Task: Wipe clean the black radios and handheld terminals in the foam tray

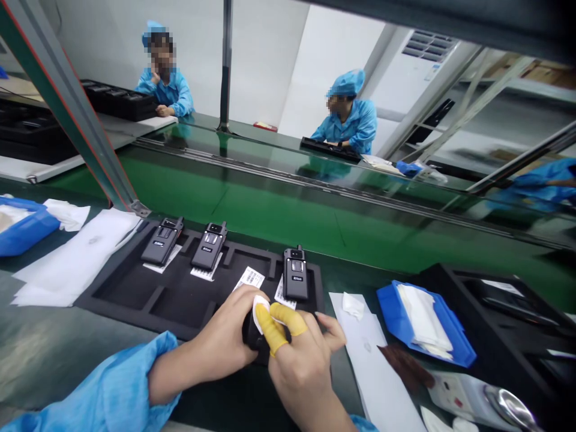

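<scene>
My left hand (225,336) is closed around a small black device (252,337), mostly hidden by my fingers; it resembles the handheld radios in the tray. Yellow finger cots cover two fingers of my right hand (299,354), which presses a folded white cloth (260,312) against the device's top. Just beyond my hands lies a black foam tray (180,303). In it are three black radios marked Riton: one at the left (162,241), one beside it (209,246) and one at the right (296,275). White barcode labels (249,279) lie in the compartments.
To the right are white paper sheets (378,372), a blue bin (459,333) of white cloths, a metal-topped bottle (508,405) and another black tray (472,276). More paper (76,258) and a blue bin (27,231) lie left. Two people in blue sit across the green conveyor (252,204).
</scene>
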Demonstrator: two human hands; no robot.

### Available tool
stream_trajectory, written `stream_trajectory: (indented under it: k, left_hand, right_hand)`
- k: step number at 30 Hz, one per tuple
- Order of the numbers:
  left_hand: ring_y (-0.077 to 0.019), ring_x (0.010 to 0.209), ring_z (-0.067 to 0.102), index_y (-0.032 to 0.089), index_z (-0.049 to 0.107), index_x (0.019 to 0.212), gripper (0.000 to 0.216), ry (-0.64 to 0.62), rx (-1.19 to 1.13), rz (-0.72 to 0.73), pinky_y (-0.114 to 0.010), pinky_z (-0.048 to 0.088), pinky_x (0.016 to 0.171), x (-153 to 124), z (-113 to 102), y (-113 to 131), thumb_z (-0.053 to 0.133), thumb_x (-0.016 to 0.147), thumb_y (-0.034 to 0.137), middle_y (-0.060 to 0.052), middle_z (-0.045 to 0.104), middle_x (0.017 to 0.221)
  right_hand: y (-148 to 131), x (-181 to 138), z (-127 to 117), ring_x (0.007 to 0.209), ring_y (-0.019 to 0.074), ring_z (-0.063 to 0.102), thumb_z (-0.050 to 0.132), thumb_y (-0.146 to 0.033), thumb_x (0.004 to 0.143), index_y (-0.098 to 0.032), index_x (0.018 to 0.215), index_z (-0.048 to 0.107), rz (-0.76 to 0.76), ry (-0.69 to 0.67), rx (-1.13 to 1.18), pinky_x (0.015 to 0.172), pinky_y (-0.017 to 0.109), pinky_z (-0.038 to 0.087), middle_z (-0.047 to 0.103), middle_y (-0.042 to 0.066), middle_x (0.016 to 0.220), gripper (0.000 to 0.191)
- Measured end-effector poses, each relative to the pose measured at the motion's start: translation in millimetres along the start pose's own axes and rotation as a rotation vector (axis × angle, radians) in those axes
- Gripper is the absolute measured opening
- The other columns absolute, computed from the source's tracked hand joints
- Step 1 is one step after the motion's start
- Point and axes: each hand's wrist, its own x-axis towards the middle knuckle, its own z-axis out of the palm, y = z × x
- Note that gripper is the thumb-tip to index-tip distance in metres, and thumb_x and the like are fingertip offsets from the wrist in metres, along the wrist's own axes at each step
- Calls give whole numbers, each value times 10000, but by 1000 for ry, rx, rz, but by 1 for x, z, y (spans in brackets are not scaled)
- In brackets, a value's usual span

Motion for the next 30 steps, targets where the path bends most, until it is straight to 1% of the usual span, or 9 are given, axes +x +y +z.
stream_trajectory:
  k: [6, 9, 11, 16, 18, 21, 23, 26, 30]
  left_hand:
    - [-221, 1036, 515, 213, 469, 1058, 604, -13, -5, -47, -364, 428, 920, -1, -2, -3, 510, 500, -14, -51, 511, 1090]
    - [-223, 1044, 508, 213, 471, 1061, 603, -30, -3, -40, -366, 424, 921, -1, -2, -3, 507, 504, -15, -53, 505, 1091]
    - [-218, 1027, 508, 215, 473, 1051, 596, -28, 1, -37, -358, 428, 905, 0, -2, -2, 502, 503, -18, -45, 505, 1070]
    - [-194, 981, 514, 210, 481, 1017, 568, -20, 1, -31, -324, 433, 878, 2, -4, 0, 495, 501, -28, -27, 504, 1032]
    - [-195, 992, 512, 203, 481, 1001, 548, -19, -6, -32, -325, 427, 891, 2, -4, 0, 511, 507, -31, -30, 504, 1040]
    - [-198, 1009, 514, 204, 475, 990, 512, -4, -13, -42, -330, 422, 904, 1, -3, 1, 536, 537, -27, -36, 506, 1059]
    - [-199, 999, 519, 206, 473, 987, 484, 9, -10, -60, -329, 430, 888, 1, -1, 1, 549, 562, -13, -36, 508, 1053]
    - [-203, 986, 524, 206, 469, 1010, 498, 32, 0, -95, -330, 436, 876, 1, 1, 1, 567, 566, 3, -38, 505, 1050]
    - [-213, 1017, 517, 212, 472, 1031, 525, 42, 15, -93, -337, 428, 894, 1, 4, -1, 586, 559, 13, -41, 500, 1083]
  right_hand:
    - [3, -2, 2, 737, 99, 519, 417, 18, 712, -265, 877, 667, 13, -95, 149, 798, 368, 268, 627, -28, 842, 413]
    - [8, -5, -1, 750, 105, 530, 421, 24, 699, -279, 928, 670, 31, -91, 185, 807, 373, 267, 617, -25, 851, 454]
    - [12, -6, -4, 758, 111, 531, 423, 21, 710, -273, 929, 673, 58, -83, 183, 805, 370, 270, 610, -16, 855, 443]
    - [12, -4, -4, 761, 120, 523, 420, 4, 755, -231, 930, 667, 122, -43, 76, 805, 369, 271, 613, 14, 858, 383]
    - [7, -3, -1, 745, 116, 511, 415, -3, 783, -235, 897, 663, 90, -27, 28, 814, 374, 269, 622, 6, 840, 358]
    - [-4, -3, 4, 762, 124, 519, 387, -10, 826, -226, 864, 654, 18, -39, -37, 831, 390, 268, 641, 8, 838, 345]
    - [-10, -3, 6, 785, 133, 532, 372, -10, 837, -201, 817, 640, 17, -35, -85, 832, 400, 267, 651, 29, 869, 330]
    - [-18, -2, 8, 764, 132, 538, 385, 11, 819, -181, 746, 607, 59, 14, -162, 809, 397, 272, 656, 44, 854, 302]
    - [-25, -3, 8, 738, 142, 536, 449, 22, 777, -182, 760, 601, 96, 43, -238, 780, 395, 288, 649, 49, 800, 255]
